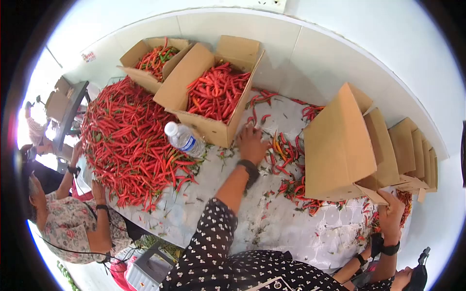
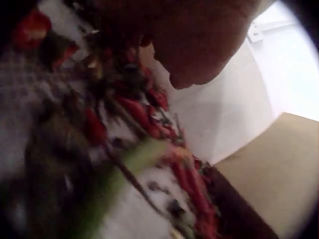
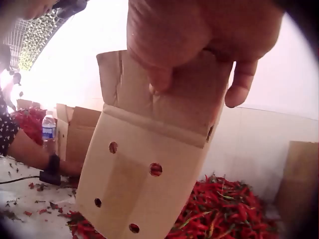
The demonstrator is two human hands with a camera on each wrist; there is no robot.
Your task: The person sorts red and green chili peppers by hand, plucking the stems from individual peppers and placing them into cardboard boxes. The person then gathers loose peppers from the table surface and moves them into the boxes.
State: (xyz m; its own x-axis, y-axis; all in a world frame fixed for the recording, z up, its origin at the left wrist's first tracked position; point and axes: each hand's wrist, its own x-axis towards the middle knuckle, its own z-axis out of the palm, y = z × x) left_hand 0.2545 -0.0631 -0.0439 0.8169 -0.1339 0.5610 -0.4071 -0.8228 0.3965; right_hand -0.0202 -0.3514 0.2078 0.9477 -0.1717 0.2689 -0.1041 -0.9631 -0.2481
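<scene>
Head view, nearest first: the right hand (image 1: 391, 208) was curled round a bottom flap of the tall cardboard box (image 1: 340, 145) at the table's (image 1: 291, 233) near edge, thumb and fingers pinching the flap. The box leaned on end, with its long axis running from that gripped flap away toward the wall and its peak pointing at the wall.

Farther in, the left hand (image 1: 252, 143) lay palm-down on the table among scattered red chillies (image 1: 286, 155), fingers seemingly stretched toward the far side. The left wrist view was too blurred to confirm whether they pinched one.

Beyond it a water bottle (image 1: 184, 138) lay beside an open carton of chillies (image 1: 216, 92), with a big chilli heap (image 1: 126, 140) to its left and a second carton (image 1: 155, 60) behind.

Only the right wrist view showed the underside of the box, where a panel with four round holes hung down from the fingers and slanted slightly left. Only the head view showed the row of empty boxes (image 1: 412, 150) stacked behind it.
</scene>
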